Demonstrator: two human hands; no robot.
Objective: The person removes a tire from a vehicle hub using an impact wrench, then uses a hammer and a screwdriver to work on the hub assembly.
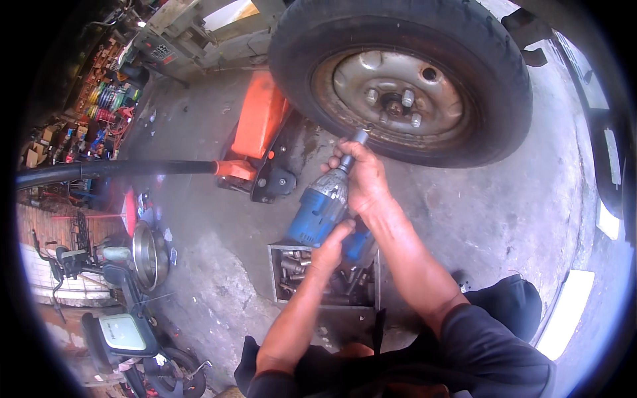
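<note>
Between my knees and the wheel, both hands on a blue impact wrench (323,207).

Nearest, my left hand (330,249) is curled tight around the wrench's grip; my right hand (363,178) is wrapped closed over its metal nose, steadying the socket (359,138) aimed at the wheel. Under the wrench sits an open metal tool box (286,265) of greasy sockets on stained, rough concrete. Left, an orange floor jack (261,123) with a long black handle (113,170) crowds that side. Farther, the black rubber tyre (504,86) rings a dull steel rim (391,93); bare floor opens right.
</note>
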